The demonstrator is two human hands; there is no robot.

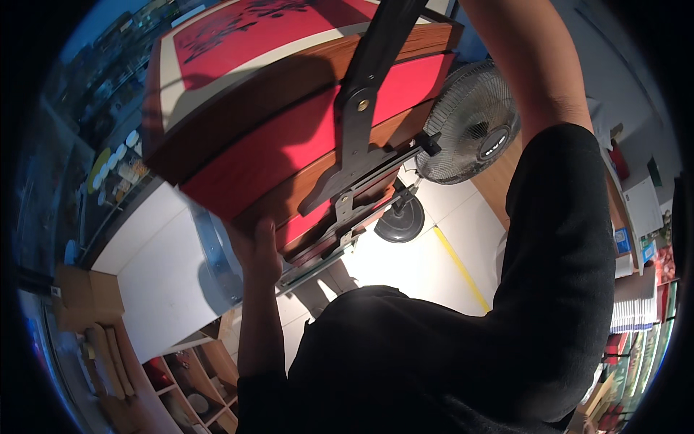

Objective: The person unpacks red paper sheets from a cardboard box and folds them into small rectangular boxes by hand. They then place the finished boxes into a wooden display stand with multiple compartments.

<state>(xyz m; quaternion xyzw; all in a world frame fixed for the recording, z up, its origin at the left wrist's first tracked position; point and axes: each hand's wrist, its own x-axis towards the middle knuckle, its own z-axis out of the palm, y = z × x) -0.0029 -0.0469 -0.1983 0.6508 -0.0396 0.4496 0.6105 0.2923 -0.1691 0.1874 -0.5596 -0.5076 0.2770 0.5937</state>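
Note:
A large wooden-edged panel (pixel 253 108) with red bands stretches across the upper middle, tilted. Beyond its edge lies a red and cream sheet (pixel 253 36) with dark brush-like marks. My left hand (pixel 253 242) grips the lower left corner of the panel; the thumb shows on the near side and the other fingers are hidden behind it. In front of the panel runs a black jointed metal arm (pixel 354 130), linked to a rail-like metal bracket (pixel 354 206). My right arm rises past the upper edge, so that hand is out of sight.
A black fan (pixel 470 123) on a round base (pixel 401 217) stands beyond the panel on the tiled floor, near a yellow stripe (pixel 461 269). At the left are a white counter (pixel 155 264), a cardboard box (pixel 90 296) and wooden shelves (pixel 191 387). Stacked papers (pixel 635 307) sit at the right.

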